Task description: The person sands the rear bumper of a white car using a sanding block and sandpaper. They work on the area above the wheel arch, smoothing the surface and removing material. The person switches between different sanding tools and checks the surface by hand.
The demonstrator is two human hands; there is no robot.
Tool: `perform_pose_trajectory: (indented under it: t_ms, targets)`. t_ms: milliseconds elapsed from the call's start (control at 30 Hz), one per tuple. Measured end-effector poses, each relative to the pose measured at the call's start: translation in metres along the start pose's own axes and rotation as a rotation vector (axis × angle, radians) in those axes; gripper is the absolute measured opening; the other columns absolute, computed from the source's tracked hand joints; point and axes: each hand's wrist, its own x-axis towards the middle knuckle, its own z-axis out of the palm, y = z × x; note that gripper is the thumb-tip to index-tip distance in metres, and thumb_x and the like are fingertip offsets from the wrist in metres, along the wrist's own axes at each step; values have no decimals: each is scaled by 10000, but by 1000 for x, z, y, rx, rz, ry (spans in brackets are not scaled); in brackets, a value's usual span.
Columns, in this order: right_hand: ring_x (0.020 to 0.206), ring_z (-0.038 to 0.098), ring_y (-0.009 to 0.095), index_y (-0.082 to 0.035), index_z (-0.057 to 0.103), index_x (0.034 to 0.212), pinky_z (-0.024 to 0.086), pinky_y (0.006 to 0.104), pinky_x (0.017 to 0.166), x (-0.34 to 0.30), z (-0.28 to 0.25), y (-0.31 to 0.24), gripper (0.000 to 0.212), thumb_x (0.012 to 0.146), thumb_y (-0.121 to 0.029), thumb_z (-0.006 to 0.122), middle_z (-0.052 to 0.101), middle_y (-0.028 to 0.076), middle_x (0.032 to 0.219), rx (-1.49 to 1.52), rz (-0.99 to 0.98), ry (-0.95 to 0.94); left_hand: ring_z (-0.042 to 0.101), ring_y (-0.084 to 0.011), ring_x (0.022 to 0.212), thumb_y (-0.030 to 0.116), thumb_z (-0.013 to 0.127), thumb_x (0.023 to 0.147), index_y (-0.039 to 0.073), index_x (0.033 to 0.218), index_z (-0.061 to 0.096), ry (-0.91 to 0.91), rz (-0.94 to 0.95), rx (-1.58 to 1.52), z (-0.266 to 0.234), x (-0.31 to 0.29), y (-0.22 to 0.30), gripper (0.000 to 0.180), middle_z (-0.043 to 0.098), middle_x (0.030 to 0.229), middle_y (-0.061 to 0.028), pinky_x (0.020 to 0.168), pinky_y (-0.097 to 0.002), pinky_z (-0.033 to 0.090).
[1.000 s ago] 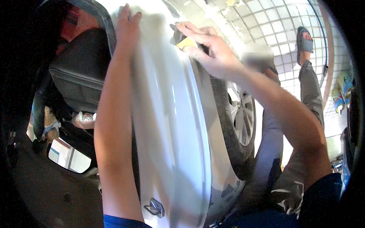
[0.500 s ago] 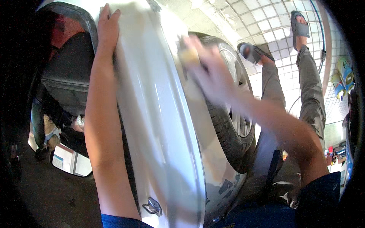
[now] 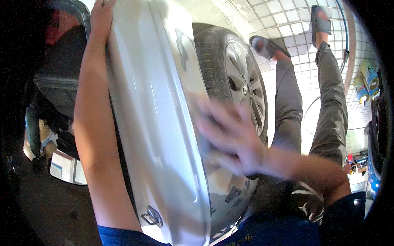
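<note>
The white car body panel (image 3: pixel 152 102) runs down the middle, with a wheel (image 3: pixel 244 78) at its right. Resting against the panel's upper left edge is my left hand (image 3: pixel 101 18), fingers extended and partly cut off by the top of the view. Bent over the curved side near the wheel arch, my right hand (image 3: pixel 236 133) is smeared by motion. Half a second ago a small yellowish pad showed under its fingers; now the hand hides it. Grey patches (image 3: pixel 236 194) mark the panel below and a dark grey one (image 3: pixel 181 49) above.
A metal loop latch (image 3: pixel 152 216) juts from the panel's lower end. Left of it lies the dark car interior with a black seat (image 3: pixel 57 78) and a mirror (image 3: pixel 67 168). Legs in grey trousers (image 3: pixel 289 98) and sandals stretch over the tiled floor, near colourful shoes (image 3: pixel 365 84).
My right hand has swept down along the panel, uncovering the upper dark patch and more of the wheel. The view has shifted slightly, so the car and my left arm appear farther left.
</note>
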Motion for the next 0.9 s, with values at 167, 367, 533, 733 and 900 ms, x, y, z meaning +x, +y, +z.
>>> perform_pose_trajectory:
  t_ms: [167,367,533,733,900]
  targets:
    - [1216,598,273,-180,595,1482,379,420,1018,11,-9,12,629,888,-287,771,529,184,1528,-102,-59,17,480,-347,1441,272,606,979,-50,1521,454,-49,-76,57,19,14,35,648,539,1504,-274,1200,-384,352]
    - [1023,599,339,-138,627,1438,428,468,959,87,10,46,535,952,-346,713,649,207,1322,-39,121,206,495,-391,1414,357,565,1000,-36,1548,414,-40,-73,76,18,8,36,692,533,1487,-305,1174,-414,378]
    - [1081,603,323,-184,613,1465,410,470,1010,-53,-3,-32,593,909,-332,758,550,198,1492,5,-70,-23,357,-347,1515,397,528,1027,-37,1603,303,-112,-169,-7,3,-21,30,755,394,1612,-269,1241,-383,277]
    - [1159,629,374,-132,676,1337,389,532,1069,85,-7,61,474,895,-284,754,655,177,1344,10,275,22,172,-250,1593,326,474,1094,-50,1639,174,-346,100,-178,-23,-138,94,727,191,1725,-196,1277,-323,152]
    - [1148,573,259,-272,590,1481,420,447,1014,-65,5,-38,693,835,-336,833,568,93,1526,-83,-57,-30,391,-211,1438,273,523,1080,-9,1653,185,-266,-314,-773,-44,-166,29,723,378,1610,-170,1187,-308,310]
